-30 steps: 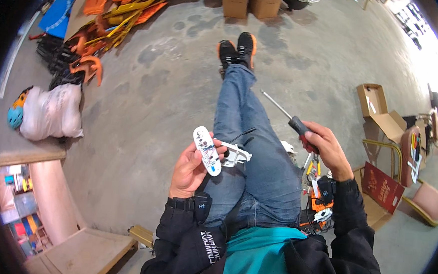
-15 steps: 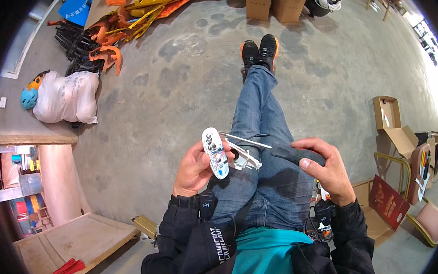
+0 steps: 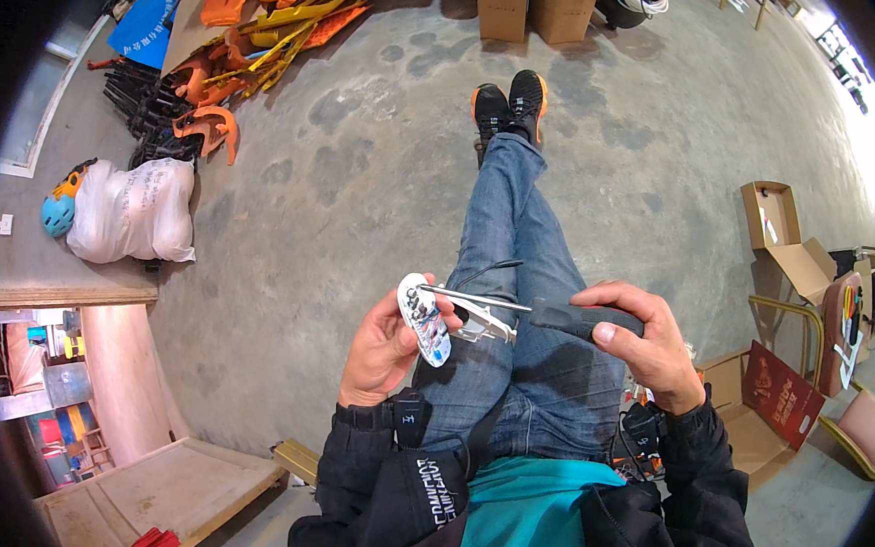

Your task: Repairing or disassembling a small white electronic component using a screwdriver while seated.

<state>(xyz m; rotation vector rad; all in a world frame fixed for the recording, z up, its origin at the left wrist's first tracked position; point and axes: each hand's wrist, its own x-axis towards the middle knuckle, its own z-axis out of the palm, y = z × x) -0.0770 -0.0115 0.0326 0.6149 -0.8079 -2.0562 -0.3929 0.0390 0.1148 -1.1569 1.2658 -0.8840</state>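
Note:
My left hand (image 3: pixel 372 358) grips a white oval plastic part (image 3: pixel 427 325), thumb on its near side, above my left thigh. Its upturned face carries small dark and coloured details, too fine to make out. A white open plastic frame (image 3: pixel 487 325) extends to the right from behind my left fingers; whether it joins the oval part is hidden. My right hand (image 3: pixel 658 349) is closed around the dark handle of a screwdriver (image 3: pixel 565 318). The metal shaft points left, its tip at the upper end of the oval part. A thin black cable (image 3: pixel 488 269) sticks out beyond the shaft.
My crossed legs (image 3: pixel 511 218) stretch over the concrete floor. Orange and yellow plastic pieces (image 3: pixel 262 22) and a white sack (image 3: pixel 136 210) lie at left. An open cardboard box (image 3: pixel 771 219) and a chair (image 3: pixel 839 338) stand right. A wooden platform (image 3: pixel 164 487) is at lower left.
The screwdriver has shifted left, bringing its tip onto the oval part's upper end. My left hand has tilted the oval part slightly. The whole view has turned a little.

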